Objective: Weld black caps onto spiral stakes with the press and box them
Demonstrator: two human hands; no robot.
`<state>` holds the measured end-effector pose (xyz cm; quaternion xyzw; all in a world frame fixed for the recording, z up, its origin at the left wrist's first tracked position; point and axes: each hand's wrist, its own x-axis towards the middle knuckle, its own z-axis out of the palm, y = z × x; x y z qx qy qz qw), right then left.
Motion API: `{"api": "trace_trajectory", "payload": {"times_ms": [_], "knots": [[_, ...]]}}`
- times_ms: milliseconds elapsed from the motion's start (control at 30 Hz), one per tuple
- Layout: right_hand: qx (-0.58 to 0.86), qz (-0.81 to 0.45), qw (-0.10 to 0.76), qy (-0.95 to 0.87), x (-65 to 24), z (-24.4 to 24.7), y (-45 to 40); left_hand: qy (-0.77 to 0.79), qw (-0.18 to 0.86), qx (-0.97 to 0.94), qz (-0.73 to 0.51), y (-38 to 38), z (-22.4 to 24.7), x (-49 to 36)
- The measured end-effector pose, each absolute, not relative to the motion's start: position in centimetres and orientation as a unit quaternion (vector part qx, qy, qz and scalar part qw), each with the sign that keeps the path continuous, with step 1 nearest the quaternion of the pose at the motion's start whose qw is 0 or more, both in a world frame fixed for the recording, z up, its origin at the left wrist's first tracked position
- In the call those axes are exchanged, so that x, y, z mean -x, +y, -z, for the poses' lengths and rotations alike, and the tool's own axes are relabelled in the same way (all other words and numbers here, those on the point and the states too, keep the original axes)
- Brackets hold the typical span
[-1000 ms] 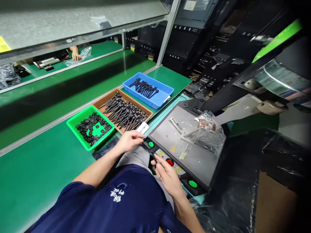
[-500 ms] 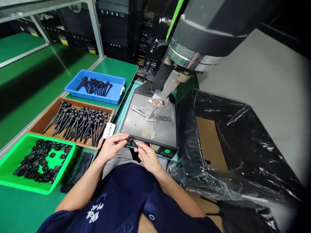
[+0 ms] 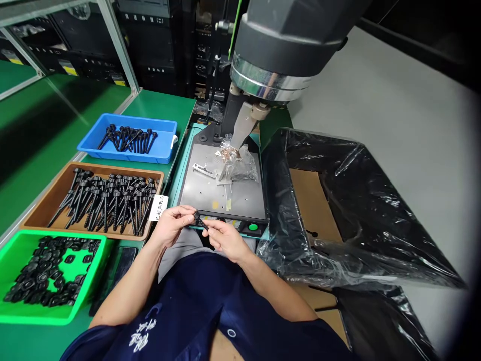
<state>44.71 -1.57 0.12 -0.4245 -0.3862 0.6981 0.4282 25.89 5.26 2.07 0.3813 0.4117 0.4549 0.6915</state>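
A small black part with a wider head and a thin stem (image 3: pixel 200 220) is held between both hands, in front of the machine plate. My left hand (image 3: pixel 173 225) pinches its head end. My right hand (image 3: pixel 226 239) has its fingertips closed on the stem end. To the left, a brown tray (image 3: pixel 32 218) carries many black stemmed parts. Behind it, a blue tray (image 3: pixel 88 143) holds more of them. Small black square-looking pieces lie in a green bin (image 3: pixel 67 313) nearest my body.
A press-like machine head (image 3: pixel 278 50) hangs over a grey metal plate (image 3: pixel 195 193) with a fixture wrapped in clear film. At the right stands a box lined with black plastic (image 3: pixel 379 215). A dark phone-like slab (image 3: pixel 120 265) lies beside the green bin.
The view has shifted, so trays and machine sit further left in the picture. Both hands keep hold of the black part, whose head shows slightly more clearly now.
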Motion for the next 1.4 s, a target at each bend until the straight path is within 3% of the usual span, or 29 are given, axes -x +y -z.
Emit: {"api": "trace_trajectory", "payload": {"times_ms": [267, 433, 633, 733, 1033, 1267, 1400], "knots": [[0.444, -0.631, 0.470, -0.428, -44.8, 0.6, -0.9, 0.413, 0.646, -0.490, -0.415, 6.1, -1.2, -28.3], [0.480, -0.620, 0.530, -0.322, -46.1, 0.9, 0.2, 0.367, 0.635, -0.583, -0.350, 6.4, -0.4, -31.6], [0.519, -0.586, 0.557, -0.276, -49.0, 2.0, 0.9, 0.435, 0.395, -0.661, -0.467, 10.6, -2.8, -32.8], [0.515, -0.600, 0.546, -0.276, -49.3, 2.5, 1.2, 0.464, 0.342, -0.667, -0.472, 15.3, -5.7, -32.9], [0.470, -0.663, 0.475, -0.336, -46.4, 4.1, 1.2, 0.430, 0.634, -0.604, -0.220, 25.1, -10.0, -35.7], [0.472, -0.666, 0.445, -0.368, -45.2, 4.4, 2.1, 0.391, 0.648, -0.629, -0.179, 26.5, -10.2, -36.2], [0.471, -0.649, 0.462, -0.379, -44.6, 3.6, 4.3, 0.330, 0.686, -0.602, -0.240, 26.0, -10.5, -36.5]]}}
